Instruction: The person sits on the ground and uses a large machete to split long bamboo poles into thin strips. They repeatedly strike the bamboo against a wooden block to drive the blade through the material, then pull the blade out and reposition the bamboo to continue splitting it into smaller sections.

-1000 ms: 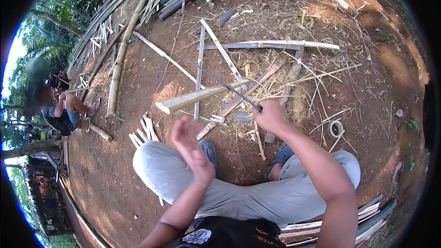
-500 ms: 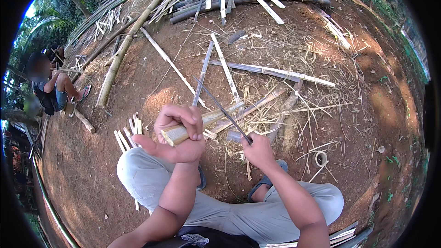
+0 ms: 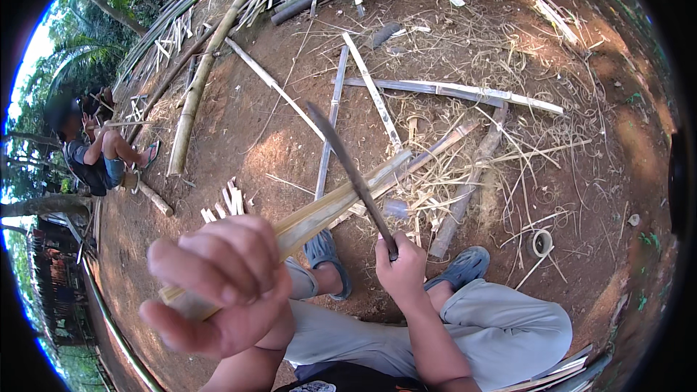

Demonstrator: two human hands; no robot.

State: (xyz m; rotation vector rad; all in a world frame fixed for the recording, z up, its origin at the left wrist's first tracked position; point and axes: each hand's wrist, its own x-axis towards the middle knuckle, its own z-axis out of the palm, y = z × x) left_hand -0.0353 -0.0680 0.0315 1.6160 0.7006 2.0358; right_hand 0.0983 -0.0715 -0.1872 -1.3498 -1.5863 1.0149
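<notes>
My left hand, large and close to view, is wrapped round the near part of a split bamboo strip. A short end of the strip sticks out below the fingers, and its other end slopes up and away to the right. In front of my right knee, my right hand grips a knife with a long dark blade. The blade points up and to the left, passing across the strip in this view; I cannot tell whether the two touch. Most of the knife's handle is hidden in my fist.
Beyond my sandals lie bamboo slats, a short log, curled shavings and a cut bamboo ring. A long pole and bamboo piles lie farther off. Another person sits at the far left.
My left hand has come nearer to view and down to the left, drawing the bamboo strip back with it. The knife blade now shows broader. The whole view has shifted slightly.
</notes>
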